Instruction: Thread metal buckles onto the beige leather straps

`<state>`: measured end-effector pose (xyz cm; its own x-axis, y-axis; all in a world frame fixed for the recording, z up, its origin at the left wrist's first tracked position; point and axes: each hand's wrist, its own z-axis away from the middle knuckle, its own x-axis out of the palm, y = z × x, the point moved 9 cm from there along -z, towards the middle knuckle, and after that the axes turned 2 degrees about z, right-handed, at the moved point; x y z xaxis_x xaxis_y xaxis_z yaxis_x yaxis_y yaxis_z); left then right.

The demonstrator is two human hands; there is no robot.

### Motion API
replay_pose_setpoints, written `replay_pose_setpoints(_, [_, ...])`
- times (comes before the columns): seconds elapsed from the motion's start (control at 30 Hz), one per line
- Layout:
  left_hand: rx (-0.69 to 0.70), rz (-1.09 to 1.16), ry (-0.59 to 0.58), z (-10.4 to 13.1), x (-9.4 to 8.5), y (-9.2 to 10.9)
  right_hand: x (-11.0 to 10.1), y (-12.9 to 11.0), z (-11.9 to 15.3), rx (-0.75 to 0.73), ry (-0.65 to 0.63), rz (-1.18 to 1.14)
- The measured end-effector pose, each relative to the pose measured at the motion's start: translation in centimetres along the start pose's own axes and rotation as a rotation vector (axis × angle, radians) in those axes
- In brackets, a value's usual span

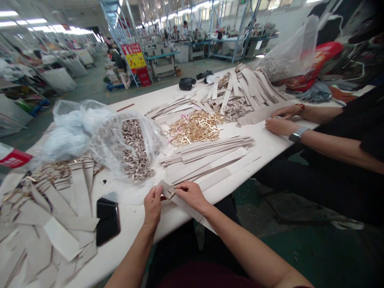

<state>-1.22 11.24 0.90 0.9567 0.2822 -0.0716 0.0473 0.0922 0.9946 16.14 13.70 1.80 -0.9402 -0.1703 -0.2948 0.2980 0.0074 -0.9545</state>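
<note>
My left hand (153, 204) pinches the end of a flat beige strap (192, 211) just above the near table edge. At its other side, my right hand (192, 195) has thumb and fingers closed at a gold metal buckle (171, 192) sitting on that strap. The strap runs below my right wrist toward my lap. A stack of similar loose straps (210, 154) lies just beyond my hands. Behind it is a heap of gold buckles (196, 128). A clear plastic bag (156, 138) full of small beige loops (135, 148) stands open to the left.
Many straps with buckles (60, 204) are piled at left, beside a black phone (108, 220). Across the table (132, 216), a co-worker's hands (282, 122) handle a strap near another strap pile (252, 86). A stuffed plastic bag (294, 52) stands at back right.
</note>
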Motion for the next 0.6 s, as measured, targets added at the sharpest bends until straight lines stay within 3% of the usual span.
replay_pose_setpoints(0.13, [-0.028,0.089,0.115,-0.3,-1.1,-0.3,-0.2,1.0,0.0,0.043,0.038,-0.031])
replay_pose_setpoints(0.37, [-0.01,0.037,0.043,-0.4,-0.1,0.6,1.9,1.2,-0.5,0.087,-0.034,-0.21])
replay_pose_setpoints(0.47, [-0.026,0.047,0.041,-0.4,0.1,0.3,1.3,1.5,-1.0,0.076,0.027,-0.226])
replay_pose_setpoints(0.6, [-0.069,0.159,0.14,-0.6,-1.0,-0.9,0.2,2.2,-1.2,0.071,0.088,-0.153])
